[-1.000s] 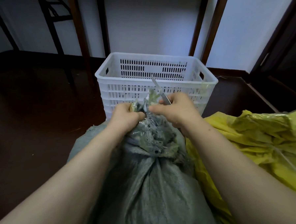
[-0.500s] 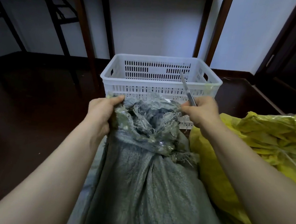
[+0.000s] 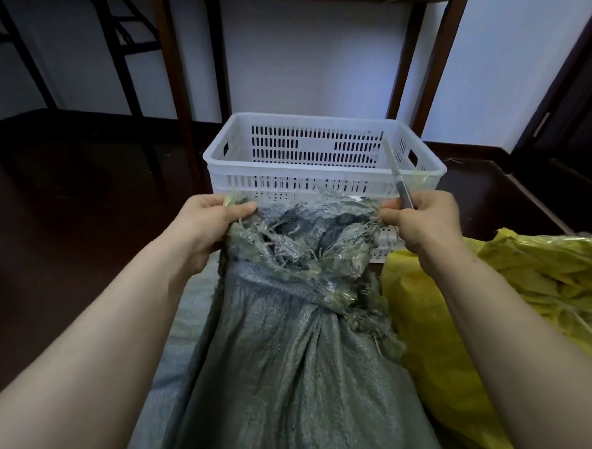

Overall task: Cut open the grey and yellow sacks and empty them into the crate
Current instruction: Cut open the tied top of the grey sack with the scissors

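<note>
A grey woven sack (image 3: 298,355) stands in front of me with its frayed, cut mouth spread wide. My left hand (image 3: 209,223) grips the left edge of the mouth. My right hand (image 3: 421,220) pinches the right edge and also holds a knife (image 3: 398,181), whose blade points up and away over the crate. The white slotted plastic crate (image 3: 325,171) sits on the floor just beyond the sack, and I see nothing inside it. A yellow sack (image 3: 524,287) lies crumpled to the right, against the grey one.
Dark wooden table legs (image 3: 172,80) rise behind the crate against a white wall. More furniture legs stand at the back left. A dark door frame (image 3: 569,84) is at the right. The floor is dark brown.
My hands have moved apart, pulling the grey sack's bunched mouth open wide. The knife stays in my right hand and has shifted right with it.
</note>
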### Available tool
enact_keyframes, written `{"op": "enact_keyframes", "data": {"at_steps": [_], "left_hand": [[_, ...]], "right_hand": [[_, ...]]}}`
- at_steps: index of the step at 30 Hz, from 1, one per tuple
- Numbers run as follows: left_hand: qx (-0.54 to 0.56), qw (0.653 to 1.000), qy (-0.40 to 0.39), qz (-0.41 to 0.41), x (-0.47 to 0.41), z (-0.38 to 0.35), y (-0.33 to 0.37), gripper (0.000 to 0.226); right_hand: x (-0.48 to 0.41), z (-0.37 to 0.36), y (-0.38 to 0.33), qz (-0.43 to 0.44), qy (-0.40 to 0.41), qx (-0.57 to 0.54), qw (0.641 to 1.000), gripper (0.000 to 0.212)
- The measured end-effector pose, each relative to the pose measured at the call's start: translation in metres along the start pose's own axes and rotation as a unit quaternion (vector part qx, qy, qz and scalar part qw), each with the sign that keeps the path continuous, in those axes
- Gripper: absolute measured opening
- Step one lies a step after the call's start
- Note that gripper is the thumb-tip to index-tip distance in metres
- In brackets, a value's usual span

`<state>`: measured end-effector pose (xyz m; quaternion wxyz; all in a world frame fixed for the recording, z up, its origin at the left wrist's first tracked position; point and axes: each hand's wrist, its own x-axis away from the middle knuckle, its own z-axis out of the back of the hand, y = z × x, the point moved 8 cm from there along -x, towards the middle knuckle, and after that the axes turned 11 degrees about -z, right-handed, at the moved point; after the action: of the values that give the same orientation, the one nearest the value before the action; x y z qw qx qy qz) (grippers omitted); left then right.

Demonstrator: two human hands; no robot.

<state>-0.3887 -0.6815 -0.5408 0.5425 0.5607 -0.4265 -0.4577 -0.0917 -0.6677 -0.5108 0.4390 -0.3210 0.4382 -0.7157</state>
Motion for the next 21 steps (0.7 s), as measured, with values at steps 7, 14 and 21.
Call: {"op": "enact_keyframes", "data": {"at_steps": [7, 14, 21], "left_hand": [[-0.106, 0.980, -0.166, -0.012, 0.011, -0.028, 0.011, 0.064], [-0.187, 0.957, -0.220, 0.029, 0.017, -0.034, 0.007, 0.092], [-0.441, 0.885, -0.146, -0.039, 0.004, -0.039, 0.012, 0.064]], "right_hand": [[0.008, -0.011, -0.009, -0.047, -0.070, -0.041, 0.996, 0.014], [0.028, -0.034, -0.017, 0.012, -0.138, 0.052, 0.989, 0.037], [0.034, -0.043, -0.036, 0.058, -0.150, -0.001, 0.987, 0.027]]}}
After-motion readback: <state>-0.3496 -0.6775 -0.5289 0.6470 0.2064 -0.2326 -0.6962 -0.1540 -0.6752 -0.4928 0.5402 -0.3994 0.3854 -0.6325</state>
